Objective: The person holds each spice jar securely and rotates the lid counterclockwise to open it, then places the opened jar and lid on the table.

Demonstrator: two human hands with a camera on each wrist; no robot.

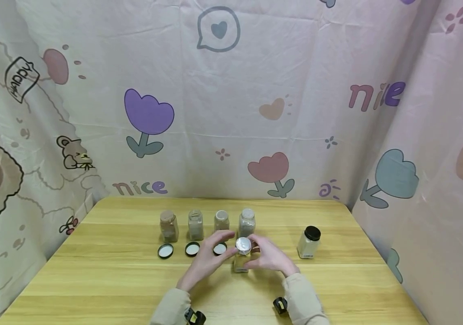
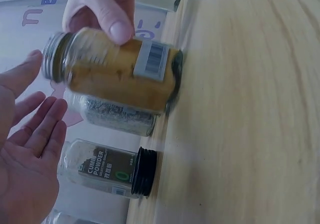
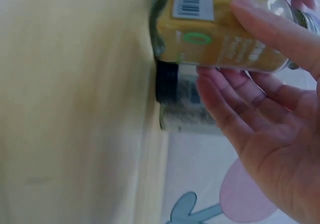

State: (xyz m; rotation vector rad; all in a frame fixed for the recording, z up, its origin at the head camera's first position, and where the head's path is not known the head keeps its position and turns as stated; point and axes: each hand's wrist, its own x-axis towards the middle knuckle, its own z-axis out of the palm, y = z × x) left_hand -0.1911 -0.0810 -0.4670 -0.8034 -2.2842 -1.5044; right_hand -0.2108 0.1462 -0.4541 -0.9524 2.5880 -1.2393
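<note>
A square glass jar of yellow-brown powder (image 1: 241, 262) stands upright in the middle, with a silvery top and a barcode label. My right hand (image 1: 271, 255) holds it from the right, the thumb lying along its near side and the fingers behind. To its left, my left hand (image 1: 211, 253) has its fingers spread and relaxed near the jar's top (image 2: 52, 57), holding nothing. In the left wrist view a gap shows between those fingers and the jar. Whether the jar's base touches the table cannot be told.
Behind stand a brown-filled jar (image 1: 169, 230), two more jars (image 1: 196, 228) (image 1: 221, 220) and a taller jar (image 1: 247, 222). Upturned black lids (image 1: 165, 251) (image 1: 192, 249) (image 1: 219, 248) lie before them. A black-capped jar (image 1: 308, 243) stands right. Patterned cloth (image 1: 215, 113) hangs behind the table (image 1: 113, 271).
</note>
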